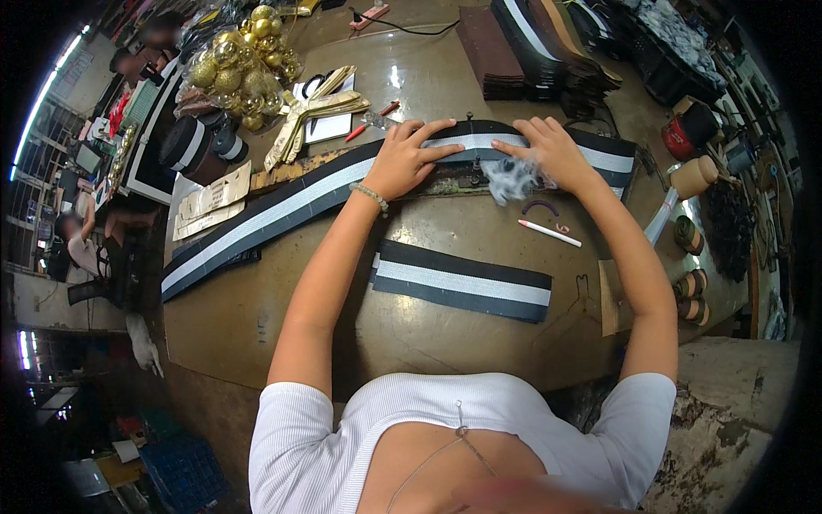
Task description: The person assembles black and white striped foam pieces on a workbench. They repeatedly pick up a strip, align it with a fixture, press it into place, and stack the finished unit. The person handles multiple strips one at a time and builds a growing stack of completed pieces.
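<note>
I see a shiny brown worktable [248, 330] spread beneath both hands, the room's lights glaring off it. The left hand [407, 161] and right hand [555, 156] lie on a long black, white and grey striped band [282, 208], thumbs apart from fingers; whether they pinch it or only press, I cannot tell. Grey fluff [512, 178] sits just beside the right thumb. Nearer the body than the hands I have a short striped piece [462, 283] and a white pen [550, 233]. Beyond the left hand lie bagged gold baubles [235, 73]; beyond the right, stacked strips [531, 56]. Far left of the hands, a seated person [84, 236] works under tube lights [50, 90]. Pale papers [208, 210] left of the left hand carry marks too small to read.
</note>
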`<state>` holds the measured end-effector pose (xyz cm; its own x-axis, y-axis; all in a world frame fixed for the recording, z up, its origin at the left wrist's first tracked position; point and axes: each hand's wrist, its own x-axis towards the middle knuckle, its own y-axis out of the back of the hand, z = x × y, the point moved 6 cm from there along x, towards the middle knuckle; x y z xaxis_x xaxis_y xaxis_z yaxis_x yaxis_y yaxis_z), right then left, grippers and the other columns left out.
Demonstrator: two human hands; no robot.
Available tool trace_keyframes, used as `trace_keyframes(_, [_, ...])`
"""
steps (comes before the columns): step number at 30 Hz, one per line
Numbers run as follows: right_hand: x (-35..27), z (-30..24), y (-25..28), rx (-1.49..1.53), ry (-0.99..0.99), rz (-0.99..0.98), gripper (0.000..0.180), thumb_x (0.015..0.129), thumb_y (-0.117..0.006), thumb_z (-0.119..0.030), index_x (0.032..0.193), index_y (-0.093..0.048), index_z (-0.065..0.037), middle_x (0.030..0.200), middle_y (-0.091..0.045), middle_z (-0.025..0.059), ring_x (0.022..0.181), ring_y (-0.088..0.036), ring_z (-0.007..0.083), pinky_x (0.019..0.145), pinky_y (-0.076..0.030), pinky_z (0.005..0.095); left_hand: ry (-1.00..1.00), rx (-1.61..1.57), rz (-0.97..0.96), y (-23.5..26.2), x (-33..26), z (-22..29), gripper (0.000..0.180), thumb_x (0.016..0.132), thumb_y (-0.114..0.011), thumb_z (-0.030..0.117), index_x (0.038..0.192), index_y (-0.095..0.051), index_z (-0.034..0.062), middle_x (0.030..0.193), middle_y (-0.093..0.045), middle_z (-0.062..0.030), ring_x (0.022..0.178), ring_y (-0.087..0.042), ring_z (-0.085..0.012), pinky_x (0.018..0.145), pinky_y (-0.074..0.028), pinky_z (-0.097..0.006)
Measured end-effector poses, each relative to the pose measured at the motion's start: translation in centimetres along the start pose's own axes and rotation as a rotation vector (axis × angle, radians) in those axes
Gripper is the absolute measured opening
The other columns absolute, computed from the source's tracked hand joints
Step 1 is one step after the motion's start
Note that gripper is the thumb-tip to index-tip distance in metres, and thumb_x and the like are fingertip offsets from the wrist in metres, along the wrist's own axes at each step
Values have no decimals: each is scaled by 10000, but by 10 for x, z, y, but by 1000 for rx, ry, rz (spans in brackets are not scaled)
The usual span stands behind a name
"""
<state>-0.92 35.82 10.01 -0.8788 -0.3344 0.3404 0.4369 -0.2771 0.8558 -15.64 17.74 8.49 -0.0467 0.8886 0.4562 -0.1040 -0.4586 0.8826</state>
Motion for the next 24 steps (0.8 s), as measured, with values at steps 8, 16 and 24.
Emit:
trace_keyframes(8, [-3,-1,-8,-37,2,48,612,875,-530,-90,1400,-556,-405,1226,-581,77,1051,-558,215,878,-431,338,-4,7,-7,-1,-2,0,658,777,-665,14,1325,-637,378,1533,-438,39,1220,-481,-300,1066,-386,-454])
trace_keyframes(16, [2,6,6,62,-39,-20,681,794,-639,-58,1388,-578,-384,1263,-588,77,1080,-561,228,896,-430,346,26,-124,1,5,4,-4,582,797,-616,7,1297,-656,303,1496,-481,20,1215,-481,-301,1085,-370,-455])
trace_keyframes(24, [9,13,17,263,-152,-108,692,733,-693,-13,1375,-602,-253,1264,-598,59,1099,-557,245,919,-421,362,93,-295,-57,9,8,-11,593,805,-499,-32,1341,-620,193,1507,-488,-14,1301,-441,-338,1164,-285,-476])
